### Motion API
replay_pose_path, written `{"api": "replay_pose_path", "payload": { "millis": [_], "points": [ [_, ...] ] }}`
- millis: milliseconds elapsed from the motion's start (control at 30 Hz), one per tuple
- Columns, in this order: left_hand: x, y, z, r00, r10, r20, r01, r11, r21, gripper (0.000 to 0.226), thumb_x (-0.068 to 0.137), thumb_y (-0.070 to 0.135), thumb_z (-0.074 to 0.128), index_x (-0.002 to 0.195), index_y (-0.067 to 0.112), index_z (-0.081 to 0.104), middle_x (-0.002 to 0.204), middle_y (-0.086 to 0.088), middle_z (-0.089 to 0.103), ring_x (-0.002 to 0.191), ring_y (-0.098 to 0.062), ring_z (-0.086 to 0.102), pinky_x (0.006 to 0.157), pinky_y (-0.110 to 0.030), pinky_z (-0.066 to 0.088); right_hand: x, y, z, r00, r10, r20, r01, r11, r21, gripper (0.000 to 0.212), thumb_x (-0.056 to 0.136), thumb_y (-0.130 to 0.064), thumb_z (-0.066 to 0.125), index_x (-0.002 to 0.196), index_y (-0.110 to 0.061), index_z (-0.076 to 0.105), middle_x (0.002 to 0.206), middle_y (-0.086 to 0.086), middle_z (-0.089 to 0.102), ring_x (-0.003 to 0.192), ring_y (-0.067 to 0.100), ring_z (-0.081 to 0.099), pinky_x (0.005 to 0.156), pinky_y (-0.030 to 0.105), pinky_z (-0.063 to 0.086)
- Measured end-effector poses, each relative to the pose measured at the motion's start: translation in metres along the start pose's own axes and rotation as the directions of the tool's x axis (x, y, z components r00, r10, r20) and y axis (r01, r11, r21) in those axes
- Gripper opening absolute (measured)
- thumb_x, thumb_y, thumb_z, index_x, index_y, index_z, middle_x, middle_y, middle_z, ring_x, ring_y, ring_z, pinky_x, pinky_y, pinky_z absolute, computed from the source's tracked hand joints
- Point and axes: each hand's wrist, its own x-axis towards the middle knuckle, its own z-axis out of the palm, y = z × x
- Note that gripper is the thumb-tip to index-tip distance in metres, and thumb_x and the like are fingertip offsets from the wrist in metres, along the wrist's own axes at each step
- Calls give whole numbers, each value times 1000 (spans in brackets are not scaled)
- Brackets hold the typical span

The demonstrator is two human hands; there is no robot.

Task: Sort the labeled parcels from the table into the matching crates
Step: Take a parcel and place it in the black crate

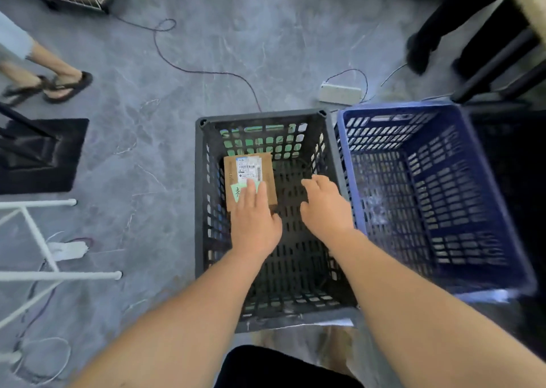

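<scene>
Head view: my left hand [254, 222] lies flat on the parcel [249, 175] in the black crate [260, 115], right hand [325, 207] open, empty; lifting away could snag its green tag [237, 193].

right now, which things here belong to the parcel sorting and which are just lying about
Part of the job:
cardboard parcel with a green tag, lying in the black crate; blue crate beside it; left hand resting on the parcel; right hand open inside the black crate.

Lying about:
white power strip; dark cable on the floor; black mat; white rack frame.
</scene>
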Motion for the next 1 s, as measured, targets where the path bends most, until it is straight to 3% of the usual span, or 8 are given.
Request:
{"api": "replay_pose_path", "payload": {
  "millis": [300, 700, 800, 1000],
  "points": [
    [-61, 59, -56, 929, 370, -5, -363, 913, 187, 68, 98, 44, 39, 154, 23, 7, 162, -7, -12, 148, -27, -12, 118, -49, -3, -123, 17, -65, 961, 151, -230, -156, 988, -3, 52, 97, -33, 50, 143, -15, 37, 154, 5, 29, 138, 24, 28, 103, 38, 37],
    [-154, 178, -51, 743, 667, -54, -628, 723, 289, 80, 94, 62, 28, 154, 22, -5, 162, -10, -8, 148, -28, -11, 116, -52, -8, -272, 89, -130, 788, 358, -501, -427, 904, -27, 67, 94, -51, 45, 151, -22, 23, 159, 5, 15, 144, 23, 18, 117, 41, 10],
    [-192, 208, -39, 703, 710, -36, -671, 680, 297, 83, 93, 65, 28, 153, 21, -8, 161, -11, -10, 148, -29, -13, 115, -53, -9, -319, 109, -133, 742, 388, -546, -469, 883, -10, 68, 92, -49, 49, 150, -22, 26, 159, 6, 17, 143, 24, 19, 116, 44, 10],
    [-276, 262, -9, 634, 774, -1, -736, 603, 308, 87, 91, 70, 25, 152, 22, -13, 160, -11, -16, 147, -28, -16, 114, -56, -9, -410, 153, -129, 655, 487, -578, -538, 838, 96, 69, 92, -49, 48, 151, -23, 22, 160, 7, 9, 143, 26, 16, 112, 44, 25]
  ]
}}
